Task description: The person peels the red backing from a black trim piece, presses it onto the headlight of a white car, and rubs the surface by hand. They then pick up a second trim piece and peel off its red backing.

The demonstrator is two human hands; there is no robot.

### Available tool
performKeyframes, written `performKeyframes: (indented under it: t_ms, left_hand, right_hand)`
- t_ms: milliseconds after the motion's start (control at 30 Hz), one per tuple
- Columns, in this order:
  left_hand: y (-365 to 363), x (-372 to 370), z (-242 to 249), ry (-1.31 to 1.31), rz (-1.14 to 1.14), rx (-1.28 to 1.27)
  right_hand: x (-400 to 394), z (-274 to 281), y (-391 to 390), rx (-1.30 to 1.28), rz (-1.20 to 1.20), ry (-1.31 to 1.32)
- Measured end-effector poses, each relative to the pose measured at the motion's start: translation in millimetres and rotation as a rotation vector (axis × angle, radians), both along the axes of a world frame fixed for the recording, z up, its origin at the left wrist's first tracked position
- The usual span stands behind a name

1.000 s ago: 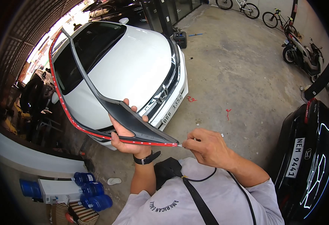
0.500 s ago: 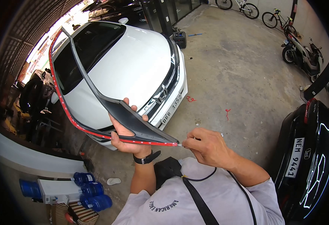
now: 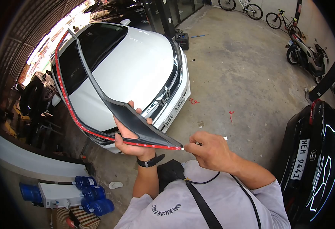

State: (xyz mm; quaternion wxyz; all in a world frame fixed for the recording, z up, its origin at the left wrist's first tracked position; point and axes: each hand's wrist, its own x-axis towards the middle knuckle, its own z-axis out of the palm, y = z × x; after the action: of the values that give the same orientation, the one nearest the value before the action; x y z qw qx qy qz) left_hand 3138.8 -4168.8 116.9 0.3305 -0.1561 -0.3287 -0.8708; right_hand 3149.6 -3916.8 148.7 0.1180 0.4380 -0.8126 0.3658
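Observation:
A long black car trim piece (image 3: 137, 124) bends away from me in a narrow loop and ends in a broad, pointed wing. Red-backed tape (image 3: 74, 116) runs along its outer edge to the tip. Palm up, my left hand (image 3: 131, 147) grips the wing from below, its thumb at the near edge and fingertips showing past the far one. At the pointed end, my right hand (image 3: 210, 150) pinches a thin tool (image 3: 183, 149), its pale tip right at the end of the tape. Most of that tool is hidden by my fingers; I cannot tell its kind.
A white car (image 3: 140, 57) stands just beyond the trim, a black car (image 3: 309, 164) at right. Red tape scraps (image 3: 231, 115) lie on the concrete floor (image 3: 228, 72). Blue water jugs (image 3: 93, 192) sit lower left; a scooter (image 3: 309, 57) is parked far right.
The trim's far end has swung slightly to the right, and its tip has shifted a little with my left hand. My right hand stays at the tip, its fingers slightly turned.

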Motion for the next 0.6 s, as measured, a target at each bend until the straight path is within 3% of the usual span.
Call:
performKeyframes:
  t_ms: [167, 233, 367, 433, 600]
  left_hand:
    - [4.6, -0.1, 1.3, -0.029, 0.009, -0.013]
    - [8.2, 0.4, -3.9, -0.037, -0.039, -0.065]
    - [15.7, 2.0, -5.6, -0.137, -0.189, 0.120]
    - [11.0, 0.2, -10.5, -0.158, -0.160, 0.137]
    - [4.4, 2.2, -14.7, -0.225, -0.135, 0.159]
  right_hand:
    - [-7.9, -3.2, 0.2, 0.062, 0.021, -0.010]
    - [-17.8, -11.2, -1.4, -0.517, -0.179, -0.747]
    - [-24.3, -9.0, 9.5, -0.373, -0.038, -0.497]
    - [-17.9, -11.8, 12.2, -0.259, 0.091, -0.345]
    - [-4.7, -3.2, 11.6, -0.174, 0.133, -0.290]
